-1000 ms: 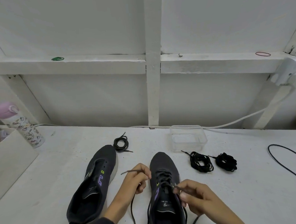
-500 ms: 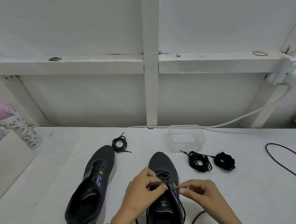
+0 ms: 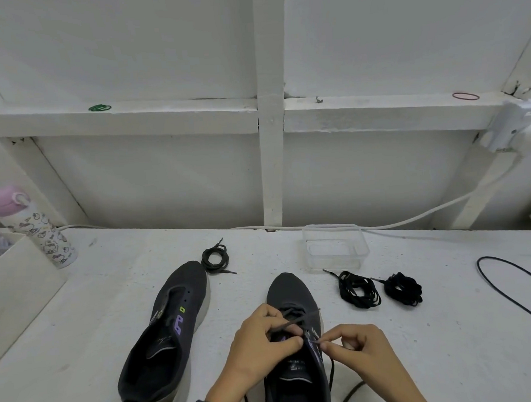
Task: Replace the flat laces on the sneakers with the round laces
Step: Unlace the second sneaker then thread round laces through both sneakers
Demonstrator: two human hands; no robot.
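Two dark grey sneakers stand on the white table. The left sneaker [image 3: 169,334] has no lace in it. The right sneaker [image 3: 290,295] is partly laced with a dark lace [image 3: 296,321] whose ends trail past the heel. My left hand [image 3: 260,347] pinches the lace over the eyelets. My right hand [image 3: 355,350] pinches a lace tip at the shoe's right side. A small coiled lace [image 3: 215,260] lies beyond the left sneaker. Two black lace bundles, one [image 3: 358,291] and another [image 3: 403,289], lie to the right.
A clear plastic tub [image 3: 335,249] sits behind the right sneaker. A pink-capped bottle [image 3: 39,233] stands at the far left beside a white board [image 3: 15,290]. A black cable [image 3: 518,291] loops at the right edge. A white cable [image 3: 414,219] runs along the back wall.
My left hand moved right from beside the sneaker onto its eyelets, bringing the lace end across. My right hand stayed at the shoe's right side, still pinching the lace.
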